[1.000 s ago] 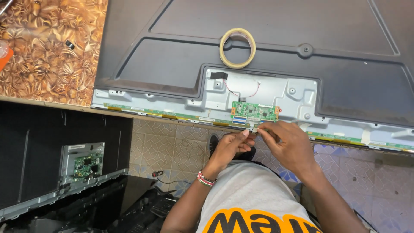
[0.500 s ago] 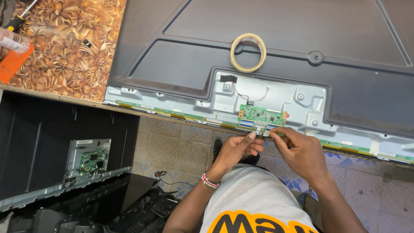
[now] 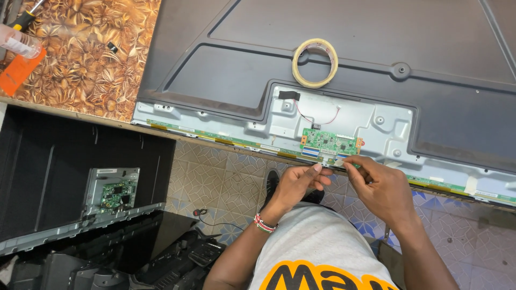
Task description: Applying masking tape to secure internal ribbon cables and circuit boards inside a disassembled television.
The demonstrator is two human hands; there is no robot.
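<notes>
A large dark flat panel [image 3: 376, 59] lies face down on the table, its lower metal chassis [image 3: 376, 121] bared. A small green circuit board [image 3: 329, 143] sits on that chassis near the front edge. My left hand [image 3: 296, 183] and my right hand [image 3: 379, 187] meet just below the board, fingertips pinched on a small pale strip [image 3: 339, 161] at the panel's edge. A beaded bracelet [image 3: 264, 224] circles my left wrist. A roll of tan tape [image 3: 315, 62] lies on the panel's back.
The patterned brown tabletop [image 3: 86, 59] at left carries an orange tool [image 3: 19, 70], a clear tube and a small black part [image 3: 112, 47]. Below left stands another opened dark set [image 3: 80, 177] with a green board [image 3: 115, 194]. Tiled floor [image 3: 226, 177] lies underneath.
The view has shifted, so the panel sits further right and lower. My hands stay together at the panel's edge under the green board, the fingers slightly rearranged.
</notes>
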